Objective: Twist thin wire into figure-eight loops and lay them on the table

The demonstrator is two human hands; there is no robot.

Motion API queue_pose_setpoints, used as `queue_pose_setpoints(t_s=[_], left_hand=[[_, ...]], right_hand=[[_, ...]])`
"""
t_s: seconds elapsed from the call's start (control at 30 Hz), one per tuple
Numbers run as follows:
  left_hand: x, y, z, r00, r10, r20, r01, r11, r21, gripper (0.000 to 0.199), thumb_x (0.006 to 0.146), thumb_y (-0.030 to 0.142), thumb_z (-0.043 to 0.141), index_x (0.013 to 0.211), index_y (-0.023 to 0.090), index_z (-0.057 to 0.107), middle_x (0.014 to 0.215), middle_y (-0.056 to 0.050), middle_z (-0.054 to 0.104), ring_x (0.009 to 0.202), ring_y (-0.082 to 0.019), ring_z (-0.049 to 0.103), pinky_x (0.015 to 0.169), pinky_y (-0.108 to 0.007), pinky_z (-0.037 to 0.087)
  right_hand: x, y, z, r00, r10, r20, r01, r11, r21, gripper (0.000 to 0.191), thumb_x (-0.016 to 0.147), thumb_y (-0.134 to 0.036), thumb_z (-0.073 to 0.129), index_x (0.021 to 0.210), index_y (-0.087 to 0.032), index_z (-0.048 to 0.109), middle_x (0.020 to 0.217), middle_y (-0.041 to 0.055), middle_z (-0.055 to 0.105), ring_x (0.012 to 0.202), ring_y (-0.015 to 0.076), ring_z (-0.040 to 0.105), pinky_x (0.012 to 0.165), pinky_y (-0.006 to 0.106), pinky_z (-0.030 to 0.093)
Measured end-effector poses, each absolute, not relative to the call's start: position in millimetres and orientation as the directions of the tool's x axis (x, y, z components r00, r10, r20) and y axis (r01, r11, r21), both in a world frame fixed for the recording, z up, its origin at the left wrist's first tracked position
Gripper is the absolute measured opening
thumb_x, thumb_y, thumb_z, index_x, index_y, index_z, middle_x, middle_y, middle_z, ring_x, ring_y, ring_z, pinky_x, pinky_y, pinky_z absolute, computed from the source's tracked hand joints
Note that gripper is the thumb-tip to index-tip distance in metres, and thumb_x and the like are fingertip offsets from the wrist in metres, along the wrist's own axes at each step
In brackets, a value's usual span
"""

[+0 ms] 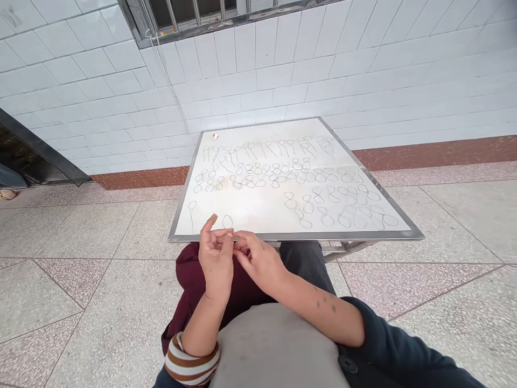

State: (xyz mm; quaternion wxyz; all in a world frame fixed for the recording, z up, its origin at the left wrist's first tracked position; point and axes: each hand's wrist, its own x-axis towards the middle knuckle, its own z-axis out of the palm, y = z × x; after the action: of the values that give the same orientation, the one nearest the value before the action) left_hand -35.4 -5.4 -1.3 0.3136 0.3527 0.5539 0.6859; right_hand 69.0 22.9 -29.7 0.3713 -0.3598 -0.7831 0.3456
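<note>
A thin wire loop (227,221) stands up from between the fingertips of my left hand (217,258), whose thumb and fingers pinch it at the near table edge. My right hand (258,258) touches the left fingertips, its thumb and forefinger pressed together at the lower part of the wire; what they grip there is too small to make out. Beyond them, many thin wire shapes lie in rows on the white tabletop (250,210). Some are single loops with a tail, others are double loops. One looped wire (191,207) lies apart at the near left.
A small white and red object (215,137) sits at the table's far left corner. Behind the table rises a white tiled wall (266,86) with a barred window (194,13). A maroon cloth (188,275) covers part of my lap.
</note>
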Motion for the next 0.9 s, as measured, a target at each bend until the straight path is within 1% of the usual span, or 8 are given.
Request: queue_pose_setpoints(t_s=[0.1,0.2,0.33,0.4,0.5,0.63,0.8,0.9], left_hand=[[-33,-7,1,-0.505,0.852,0.136,-0.057,-0.190,0.980,0.056,0.080,0.023,0.067,0.132,0.026,0.047,0.098,-0.005,0.066,0.081,-0.013,0.060,0.076,-0.027,0.051],[-34,-9,-1,-0.526,0.839,0.138,-0.081,-0.211,0.974,0.056,0.079,0.022,0.067,0.132,0.027,0.047,0.107,-0.007,0.064,0.089,-0.013,0.060,0.083,-0.027,0.049],[-38,-10,-8,-0.557,0.831,0.004,-0.254,-0.174,0.951,0.058,0.077,0.021,0.071,0.130,0.027,0.048,0.107,-0.006,0.064,0.093,-0.013,0.059,0.088,-0.030,0.046],[-39,-9,-10,-0.493,0.867,-0.074,-0.369,-0.131,0.920,0.061,0.075,0.020,0.072,0.130,0.026,0.047,0.102,-0.005,0.065,0.092,-0.013,0.060,0.086,-0.031,0.047],[-38,-8,-10,-0.460,0.883,-0.099,-0.440,-0.129,0.889,0.058,0.073,0.018,0.074,0.126,0.023,0.052,0.089,-0.002,0.067,0.084,-0.013,0.062,0.082,-0.030,0.048],[-38,-8,-7,-0.500,0.862,-0.082,-0.408,-0.151,0.900,0.049,0.073,0.020,0.074,0.119,0.021,0.059,0.077,0.002,0.066,0.073,-0.011,0.061,0.076,-0.026,0.048],[-41,-10,-6,-0.487,0.872,-0.040,-0.322,-0.137,0.937,0.048,0.073,0.021,0.075,0.118,0.020,0.059,0.081,-0.001,0.070,0.073,-0.010,0.062,0.075,-0.025,0.048],[-43,-13,-6,-0.465,0.885,-0.033,-0.316,-0.131,0.940,0.048,0.072,0.019,0.075,0.118,0.021,0.059,0.085,-0.001,0.071,0.075,-0.011,0.062,0.073,-0.024,0.049]], right_hand=[[73,25,-30,-0.438,0.848,0.298,0.200,0.415,-0.888,0.032,0.091,-0.022,0.047,0.122,-0.027,0.046,0.088,0.0020,0.064,0.074,0.0166,0.061,0.071,0.033,0.050],[77,28,-28,-0.424,0.883,0.200,0.035,0.236,-0.971,0.033,0.091,-0.030,0.048,0.124,-0.028,0.045,0.086,-0.0004,0.059,0.061,0.0116,0.055,0.059,0.027,0.050],[81,30,-28,-0.426,0.887,0.175,-0.100,0.146,-0.984,0.033,0.089,-0.034,0.053,0.120,-0.027,0.046,0.085,-0.0012,0.058,0.063,0.0107,0.052,0.058,0.025,0.048],[82,30,-30,-0.440,0.879,0.185,-0.123,0.145,-0.982,0.030,0.089,-0.033,0.053,0.118,-0.027,0.047,0.084,-0.0019,0.058,0.062,0.0101,0.051,0.060,0.026,0.048],[83,29,-33,-0.461,0.867,0.191,-0.125,0.149,-0.981,0.027,0.090,-0.032,0.052,0.116,-0.027,0.049,0.085,-0.0020,0.059,0.061,0.0096,0.051,0.064,0.027,0.047],[85,29,-37,-0.445,0.872,0.205,-0.103,0.178,-0.979,0.023,0.092,-0.032,0.051,0.114,-0.028,0.057,0.088,-0.0001,0.060,0.070,0.0116,0.054,0.068,0.028,0.049],[86,29,-40,-0.411,0.868,0.280,-0.024,0.297,-0.955,0.027,0.093,-0.030,0.049,0.118,-0.030,0.060,0.102,0.0033,0.063,0.076,0.0137,0.059,0.070,0.030,0.051],[87,29,-40,-0.387,0.849,0.359,0.061,0.412,-0.909,0.028,0.093,-0.025,0.050,0.118,-0.029,0.061,0.097,0.0034,0.065,0.081,0.0157,0.060,0.074,0.031,0.050]])
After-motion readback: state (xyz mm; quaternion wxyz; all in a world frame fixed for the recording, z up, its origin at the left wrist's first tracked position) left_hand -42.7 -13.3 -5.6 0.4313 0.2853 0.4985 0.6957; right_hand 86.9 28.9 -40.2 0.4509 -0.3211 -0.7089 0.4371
